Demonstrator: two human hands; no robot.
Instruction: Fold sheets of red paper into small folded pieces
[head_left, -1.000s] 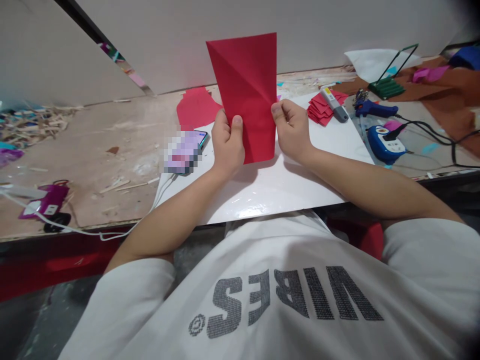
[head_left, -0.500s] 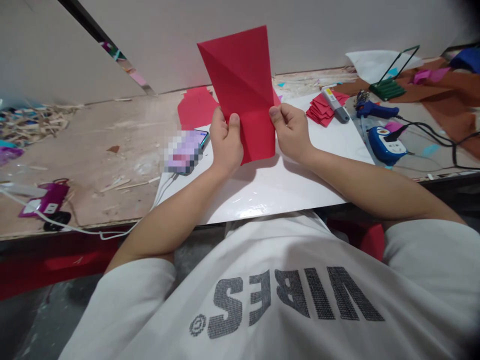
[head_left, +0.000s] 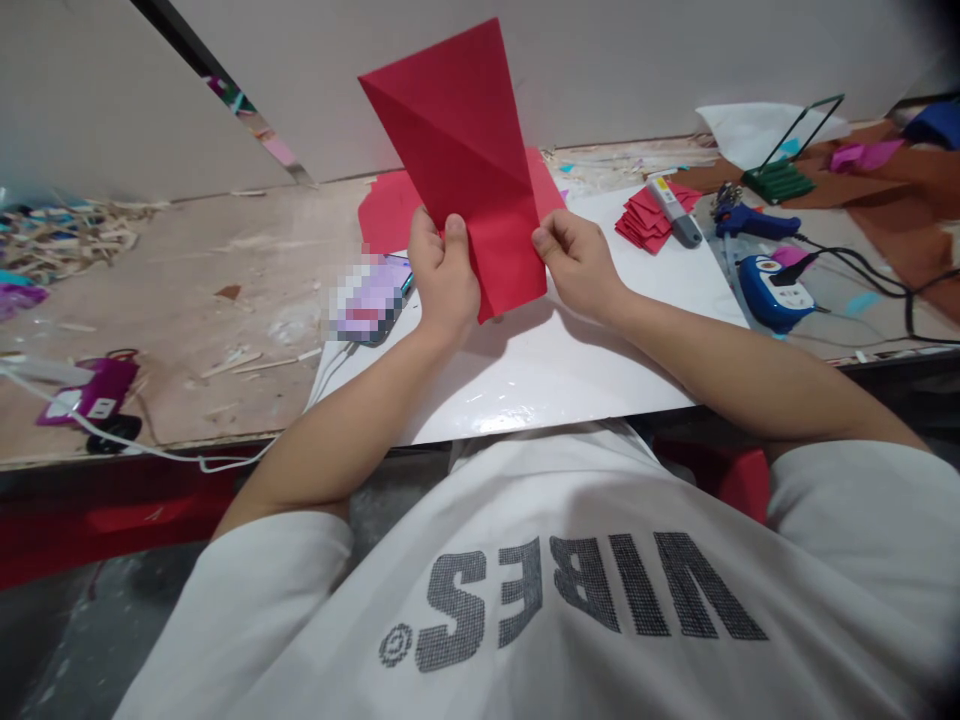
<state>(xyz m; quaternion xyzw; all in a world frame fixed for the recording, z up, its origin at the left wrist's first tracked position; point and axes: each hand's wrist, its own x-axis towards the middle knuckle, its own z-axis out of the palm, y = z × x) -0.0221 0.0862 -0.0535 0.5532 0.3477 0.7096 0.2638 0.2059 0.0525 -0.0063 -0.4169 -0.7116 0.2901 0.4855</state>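
I hold a red sheet of paper (head_left: 465, 150) upright above a white board (head_left: 562, 370). The sheet has a diagonal crease and tilts to the left. My left hand (head_left: 442, 280) pinches its lower left edge, thumb on the front. My right hand (head_left: 577, 265) is closed on its lower right edge. Both hands hover just over the board.
A phone (head_left: 371, 300) with a white cable lies left of my left hand. A loose red sheet (head_left: 390, 205) lies behind. To the right are a stack of folded red papers (head_left: 649, 215), a grey tube (head_left: 675, 212), a blue glue gun (head_left: 750, 222) and a blue device (head_left: 772, 290). Wood scraps lie at far left.
The red sheet has tilted further to the left and risen a little. Both hands have shifted slightly left with it, keeping their hold.
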